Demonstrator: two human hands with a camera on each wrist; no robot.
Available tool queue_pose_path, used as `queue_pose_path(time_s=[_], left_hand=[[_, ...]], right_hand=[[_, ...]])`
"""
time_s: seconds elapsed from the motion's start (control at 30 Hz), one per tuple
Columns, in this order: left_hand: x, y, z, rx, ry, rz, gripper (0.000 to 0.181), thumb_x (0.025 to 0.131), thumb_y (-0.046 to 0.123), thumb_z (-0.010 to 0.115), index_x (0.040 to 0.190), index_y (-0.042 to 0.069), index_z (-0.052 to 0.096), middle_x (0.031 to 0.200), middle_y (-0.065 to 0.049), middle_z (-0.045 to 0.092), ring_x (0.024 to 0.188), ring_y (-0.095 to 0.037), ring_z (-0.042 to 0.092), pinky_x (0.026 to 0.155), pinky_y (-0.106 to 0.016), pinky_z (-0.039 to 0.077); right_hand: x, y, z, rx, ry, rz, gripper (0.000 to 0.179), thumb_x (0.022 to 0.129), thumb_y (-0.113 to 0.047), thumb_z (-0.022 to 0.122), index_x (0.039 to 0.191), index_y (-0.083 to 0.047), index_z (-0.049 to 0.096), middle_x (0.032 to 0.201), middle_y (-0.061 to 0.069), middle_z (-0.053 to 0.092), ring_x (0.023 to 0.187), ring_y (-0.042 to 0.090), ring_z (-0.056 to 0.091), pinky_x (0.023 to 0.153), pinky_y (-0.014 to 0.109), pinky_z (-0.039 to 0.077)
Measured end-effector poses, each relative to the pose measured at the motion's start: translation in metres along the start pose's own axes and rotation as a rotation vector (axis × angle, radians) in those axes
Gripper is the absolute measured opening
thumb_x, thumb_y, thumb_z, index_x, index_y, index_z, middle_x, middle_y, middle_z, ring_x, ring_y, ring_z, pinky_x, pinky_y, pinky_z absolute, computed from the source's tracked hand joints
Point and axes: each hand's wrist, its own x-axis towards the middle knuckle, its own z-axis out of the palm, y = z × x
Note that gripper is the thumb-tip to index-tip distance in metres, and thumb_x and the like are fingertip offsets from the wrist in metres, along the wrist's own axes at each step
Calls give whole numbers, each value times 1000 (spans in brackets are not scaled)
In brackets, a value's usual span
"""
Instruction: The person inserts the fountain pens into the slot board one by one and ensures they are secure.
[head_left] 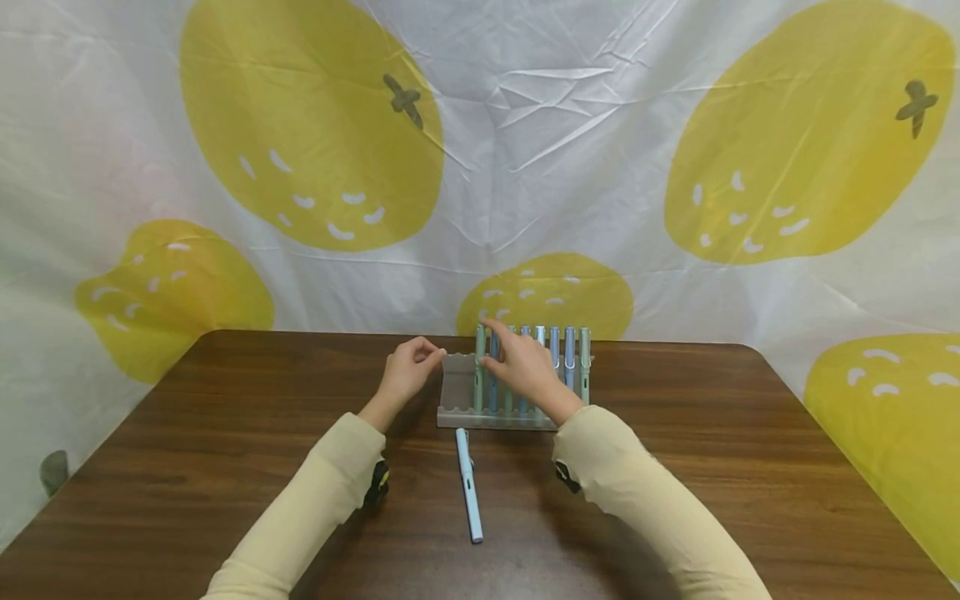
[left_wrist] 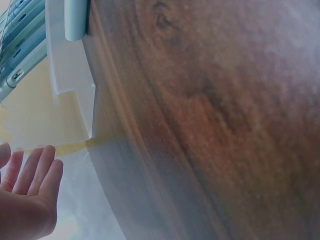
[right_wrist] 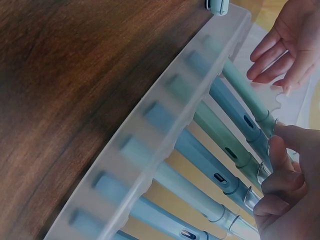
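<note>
A clear pen rack (head_left: 459, 417) stands near the table's far edge, several pens side by side in its middle and right slots. At its upper left corner my left hand (head_left: 405, 367) pinches the edge between thumb and finger; the other fingers (left_wrist: 36, 172) are loosely extended. The leftmost pen, a green one (right_wrist: 245, 90), lies in the rack. My right hand (head_left: 528, 367) touches this pen's cap with the thumb, while the index finger stretches to its top end. A light blue pen (head_left: 469, 487) lies on the table in front of the rack.
The brown wooden table (head_left: 262, 467) bears the rack and the loose pen. Behind it hangs a white cloth (head_left: 562, 125) with large yellow fruit prints. Slots at the rack's left side hold no pens.
</note>
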Motion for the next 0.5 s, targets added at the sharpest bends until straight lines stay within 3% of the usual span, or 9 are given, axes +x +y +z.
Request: queue_pose_path(time_s=[0.27, 0.5], left_hand=[[-1, 1, 0, 8, -4, -8, 20, 86, 24, 58, 87, 4, 62, 87, -8, 65, 86, -22, 60, 71, -37, 45], [-2, 2, 0, 4, -7, -10, 20, 87, 24, 58, 87, 4, 62, 87, -8, 65, 86, -22, 60, 71, -38, 44]], right_hand=[[-4, 1, 0, 32, 64, -40, 57, 82, -27, 63, 133, -19, 38, 54, -7, 47, 40, 10, 42, 35, 25, 32], [-15, 2, 2, 74, 137, -117, 46, 83, -23, 62, 126, -15, 46, 56, -9, 45, 40, 7, 39, 37, 24, 31]])
